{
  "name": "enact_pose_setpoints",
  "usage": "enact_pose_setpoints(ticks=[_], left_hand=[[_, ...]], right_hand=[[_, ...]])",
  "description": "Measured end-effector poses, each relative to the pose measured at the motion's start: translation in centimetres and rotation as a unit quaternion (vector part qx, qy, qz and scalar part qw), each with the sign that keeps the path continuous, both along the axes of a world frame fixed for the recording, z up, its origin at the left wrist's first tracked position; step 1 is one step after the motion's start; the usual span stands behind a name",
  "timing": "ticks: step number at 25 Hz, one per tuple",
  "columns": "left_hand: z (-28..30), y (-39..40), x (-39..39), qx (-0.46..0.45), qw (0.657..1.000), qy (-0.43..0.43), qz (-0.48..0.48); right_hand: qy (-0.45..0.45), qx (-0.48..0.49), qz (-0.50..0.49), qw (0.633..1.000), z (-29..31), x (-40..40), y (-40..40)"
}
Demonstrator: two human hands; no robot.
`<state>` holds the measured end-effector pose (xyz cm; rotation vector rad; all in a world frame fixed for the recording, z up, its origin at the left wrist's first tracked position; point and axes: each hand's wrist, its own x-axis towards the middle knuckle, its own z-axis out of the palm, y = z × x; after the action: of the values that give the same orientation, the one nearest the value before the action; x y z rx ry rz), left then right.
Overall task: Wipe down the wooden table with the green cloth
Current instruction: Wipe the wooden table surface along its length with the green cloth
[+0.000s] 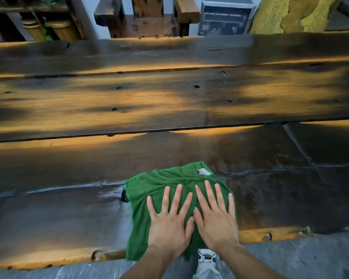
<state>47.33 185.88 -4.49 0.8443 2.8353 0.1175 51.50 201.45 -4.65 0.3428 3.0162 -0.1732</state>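
Observation:
A green cloth (pixel 149 186) with a small white label lies spread on the near plank of the dark wooden table (pixel 169 101); its near edge hangs over the table's front edge. My left hand (pixel 169 220) presses flat on the cloth with fingers straight and spread. My right hand (pixel 216 216) presses flat beside it, thumbs touching. Damp streaks shine on the wood to the left and right of the cloth.
The table is made of wide planks with gaps and knot holes between them. A wooden chair (pixel 147 19) stands behind the far edge, with a yellow trunk-like piece (pixel 294 13) at the back right and a metal cabinet (pixel 226 17) between them. Grey floor (pixel 300 258) lies below me.

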Motion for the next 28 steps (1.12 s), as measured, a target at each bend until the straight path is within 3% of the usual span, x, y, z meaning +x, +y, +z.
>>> enact_pose_setpoints(ticks=[8,17,28], left_hand=[[-0.1,6.3,-10.3,0.007,1.0,-0.017,0.02],[0.9,14.2,-26.7,-0.015,0.994,-0.039,0.099],[0.3,20.2,-43.7,-0.022,0.993,-0.014,0.119]], right_hand=[[0.008,-0.004,-0.014,1.0,0.2,-10.7,5.2],[-0.017,-0.033,0.001,0.999,0.8,-28.6,12.6],[-0.016,-0.035,0.022,0.999,0.4,-46.2,18.8]])
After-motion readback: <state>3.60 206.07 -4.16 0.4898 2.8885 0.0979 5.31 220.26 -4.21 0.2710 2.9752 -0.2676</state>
